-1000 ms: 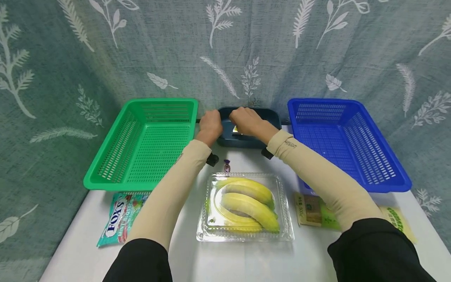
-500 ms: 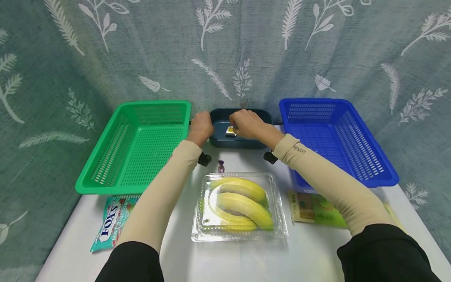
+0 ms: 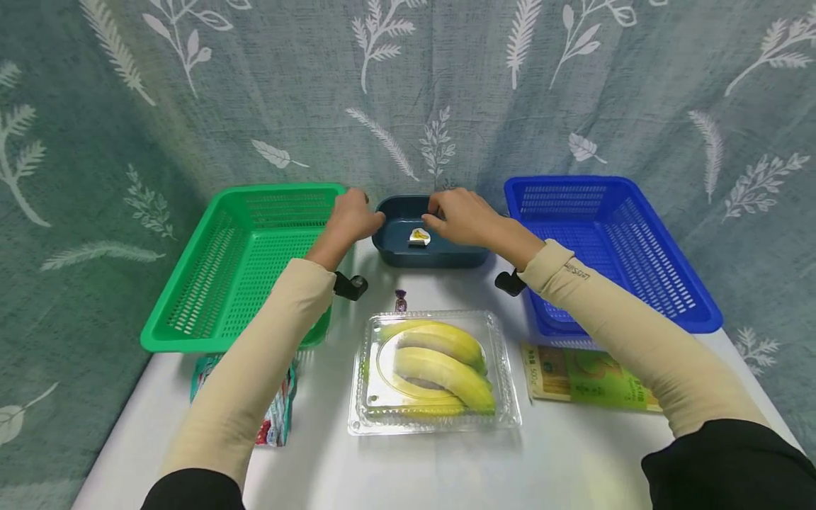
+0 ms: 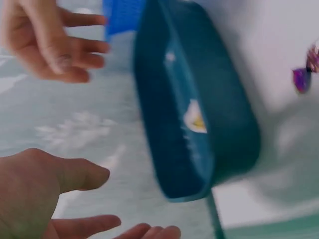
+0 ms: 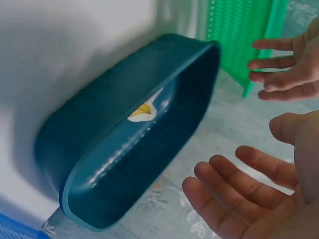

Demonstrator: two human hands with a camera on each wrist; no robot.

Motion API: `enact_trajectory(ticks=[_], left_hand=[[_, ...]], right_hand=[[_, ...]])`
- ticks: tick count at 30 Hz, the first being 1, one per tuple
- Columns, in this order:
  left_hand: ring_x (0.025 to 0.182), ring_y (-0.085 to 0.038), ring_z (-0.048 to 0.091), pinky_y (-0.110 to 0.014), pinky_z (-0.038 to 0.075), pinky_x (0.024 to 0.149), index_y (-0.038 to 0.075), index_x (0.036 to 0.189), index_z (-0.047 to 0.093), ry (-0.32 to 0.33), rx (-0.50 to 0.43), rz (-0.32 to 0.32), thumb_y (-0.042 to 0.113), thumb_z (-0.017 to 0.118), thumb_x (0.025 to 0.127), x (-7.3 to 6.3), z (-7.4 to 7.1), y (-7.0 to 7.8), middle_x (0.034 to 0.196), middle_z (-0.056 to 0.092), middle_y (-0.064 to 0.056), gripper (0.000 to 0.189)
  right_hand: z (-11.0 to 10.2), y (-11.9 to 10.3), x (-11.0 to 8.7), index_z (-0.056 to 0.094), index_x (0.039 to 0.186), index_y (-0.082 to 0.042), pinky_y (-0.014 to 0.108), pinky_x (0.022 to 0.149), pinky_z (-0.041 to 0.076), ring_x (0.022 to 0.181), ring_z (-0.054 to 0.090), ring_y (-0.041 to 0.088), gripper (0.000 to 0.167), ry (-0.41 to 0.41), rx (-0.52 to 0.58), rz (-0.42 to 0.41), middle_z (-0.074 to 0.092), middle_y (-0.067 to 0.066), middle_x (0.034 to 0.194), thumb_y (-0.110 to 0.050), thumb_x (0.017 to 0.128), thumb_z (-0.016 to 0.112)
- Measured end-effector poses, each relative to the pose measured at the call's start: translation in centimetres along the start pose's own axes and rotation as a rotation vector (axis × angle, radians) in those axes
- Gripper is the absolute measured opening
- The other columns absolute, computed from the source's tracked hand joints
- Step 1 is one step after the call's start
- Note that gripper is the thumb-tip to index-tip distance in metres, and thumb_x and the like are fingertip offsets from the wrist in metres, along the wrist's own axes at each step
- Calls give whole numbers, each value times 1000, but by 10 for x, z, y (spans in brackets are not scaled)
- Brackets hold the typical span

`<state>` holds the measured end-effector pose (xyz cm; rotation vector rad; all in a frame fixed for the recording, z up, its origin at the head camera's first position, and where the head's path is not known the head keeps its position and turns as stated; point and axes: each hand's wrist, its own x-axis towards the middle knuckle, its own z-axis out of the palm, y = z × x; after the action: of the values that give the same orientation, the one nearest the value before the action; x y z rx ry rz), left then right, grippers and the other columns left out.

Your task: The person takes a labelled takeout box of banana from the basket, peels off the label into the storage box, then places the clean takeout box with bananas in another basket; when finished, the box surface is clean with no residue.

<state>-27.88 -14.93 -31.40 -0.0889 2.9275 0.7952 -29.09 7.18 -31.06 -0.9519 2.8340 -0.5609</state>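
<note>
A dark teal box (image 3: 430,259) stands at the back of the white table, between two baskets. Inside it lies a small white piece with a yellow picture (image 3: 418,236). My left hand (image 3: 350,214) is off the box's left end, overlapping the green basket's edge in the head view. Over the box's right part hovers my right hand (image 3: 468,218). Both wrist views show the fingers of my left hand (image 4: 32,191) and right hand (image 5: 249,199) loosely spread, holding nothing and apart from the box.
A green basket (image 3: 219,345) stands left, a blue basket (image 3: 691,322) right. Nearer me are a clear clamshell (image 3: 508,386) of bananas (image 3: 446,375), a wrapped candy (image 3: 400,300), a teal candy bag (image 3: 277,421) and a green-yellow packet (image 3: 593,375). A patterned curtain (image 3: 408,92) hangs behind.
My hands have moved apart, left hand leftward and right hand rightward, and their fingers have loosened. The white piece in the box now shows fully. The head view has shifted slightly.
</note>
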Motion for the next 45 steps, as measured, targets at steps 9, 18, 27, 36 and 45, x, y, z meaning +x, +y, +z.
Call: enact_trajectory(ticks=[9,18,27,36,45], left_hand=[[127,-39,49,-54,45,97,5,156,29,-29,-139,65,40,56,101,-40,-25,-5,142,49,-23,70],[136,-34,45,-53,44,102,13,159,24,5,-286,176,46,57,100,-90,-29,-13,150,44,-19,75],[137,-34,44,-54,43,104,12,158,27,51,-373,251,40,57,101,-130,-15,-26,150,45,-17,69],[133,-32,49,-51,46,101,13,154,36,96,-432,296,35,60,101,-154,2,-38,146,50,-15,62],[136,-28,46,-48,48,100,13,153,37,96,-488,290,31,63,100,-175,14,-45,147,48,-15,63]], right_hand=[[-9,-2,-35,46,145,-5,49,98,46,125,54,32,57,35,146,48,55,19,138,-44,104,49],[-7,-8,-89,20,159,-8,55,111,33,145,30,34,76,43,303,73,30,19,158,-55,103,43],[8,-15,-133,17,160,-10,56,108,36,145,29,33,70,113,379,39,26,16,161,-44,106,46],[21,-20,-153,19,159,-7,55,107,38,145,29,33,67,146,404,31,27,16,160,-35,106,49],[32,-20,-169,21,159,-8,56,106,39,144,31,33,68,187,428,58,27,14,161,-38,105,50]])
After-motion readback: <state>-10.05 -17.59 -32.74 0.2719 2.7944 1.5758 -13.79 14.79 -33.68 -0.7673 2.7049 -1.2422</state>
